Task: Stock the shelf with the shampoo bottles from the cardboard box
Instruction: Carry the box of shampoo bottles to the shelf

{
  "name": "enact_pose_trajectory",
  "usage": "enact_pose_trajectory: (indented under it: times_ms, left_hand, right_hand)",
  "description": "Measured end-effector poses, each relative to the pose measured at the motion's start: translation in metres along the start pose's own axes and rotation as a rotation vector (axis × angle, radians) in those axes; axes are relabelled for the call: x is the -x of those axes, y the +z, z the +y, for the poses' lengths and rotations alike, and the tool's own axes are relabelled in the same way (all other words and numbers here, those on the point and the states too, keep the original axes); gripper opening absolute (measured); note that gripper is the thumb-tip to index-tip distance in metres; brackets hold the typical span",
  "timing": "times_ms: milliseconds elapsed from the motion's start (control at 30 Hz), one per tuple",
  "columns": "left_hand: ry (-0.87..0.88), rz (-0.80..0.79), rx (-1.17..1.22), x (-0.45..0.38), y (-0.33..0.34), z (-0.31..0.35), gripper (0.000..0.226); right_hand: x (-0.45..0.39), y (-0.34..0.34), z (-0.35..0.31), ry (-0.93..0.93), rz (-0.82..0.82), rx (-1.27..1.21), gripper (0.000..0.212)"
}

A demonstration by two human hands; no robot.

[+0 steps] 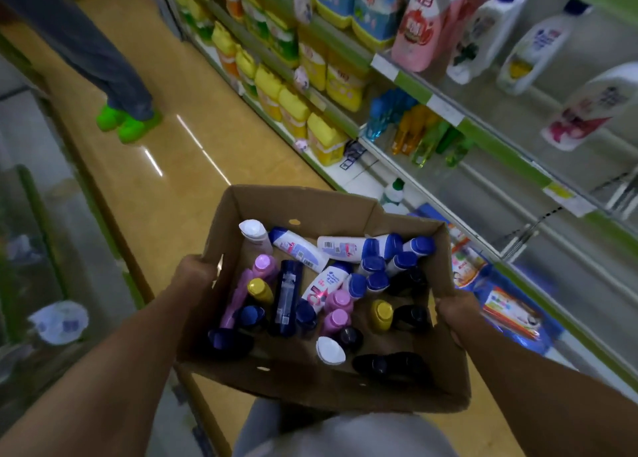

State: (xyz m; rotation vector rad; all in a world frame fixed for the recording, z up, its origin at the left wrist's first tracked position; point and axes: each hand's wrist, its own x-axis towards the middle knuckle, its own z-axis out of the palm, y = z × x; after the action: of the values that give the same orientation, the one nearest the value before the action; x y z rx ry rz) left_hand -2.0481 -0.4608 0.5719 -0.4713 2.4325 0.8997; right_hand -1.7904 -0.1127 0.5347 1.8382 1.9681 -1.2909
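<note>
Gripping the open brown cardboard box (321,384) by its side walls, the left hand (193,277) curls over the left rim and the right hand (455,313) clasps the right rim, holding it above the glossy tan floor (145,187). Inside lie jumbled small shampoo bottles (324,284) (white with blue caps, pink, yellow-capped, dark navy). To the right runs the green-edged metal shelf (483,132), where tall white bottles (531,49) stand far up

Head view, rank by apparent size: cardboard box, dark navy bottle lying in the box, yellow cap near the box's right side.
1. cardboard box
2. dark navy bottle
3. yellow cap
The gaps are clear; nearness doesn't change the order.
</note>
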Motion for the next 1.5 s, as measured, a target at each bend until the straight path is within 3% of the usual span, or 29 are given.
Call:
enact_pose_trajectory:
  times_ms: [200, 267, 467, 733, 900, 1100, 1500]
  left_hand:
    - [0.141, -0.131, -0.095, -0.052, 0.034, 0.084, 0.014]
    - [0.167, -0.189, -0.124, -0.074, 0.05, 0.11, 0.012]
    - [0.276, -0.311, -0.247, -0.117, 0.105, 0.193, 0.037]
    - [0.433, -0.387, -0.38, -0.135, 0.182, 0.277, 0.021]
    - [0.476, -0.402, -0.457, -0.148, 0.221, 0.3, 0.011]
    - [0.44, -0.368, -0.486, -0.159, 0.259, 0.306, 0.028]
    - [0.383, -0.396, -0.462, -0.166, 0.292, 0.292, 0.024]
  right_hand:
    - [-0.016, -0.006, -0.02, 0.136, 0.12, -0.091, 0.004]
    - [-0.026, -0.009, -0.027, 0.182, 0.169, -0.138, 0.011]
    - [-0.049, -0.008, -0.029, 0.339, 0.275, -0.26, 0.028]
    - [-0.084, 0.006, -0.001, 0.539, 0.373, -0.383, 0.019]
    - [-0.091, -0.001, -0.017, 0.598, 0.408, -0.455, 0.015]
    - [-0.116, -0.002, -0.012, 0.648, 0.399, -0.526, 0.015]
    - [-0.149, 0.0, 0.011, 0.637, 0.379, -0.528, 0.019]
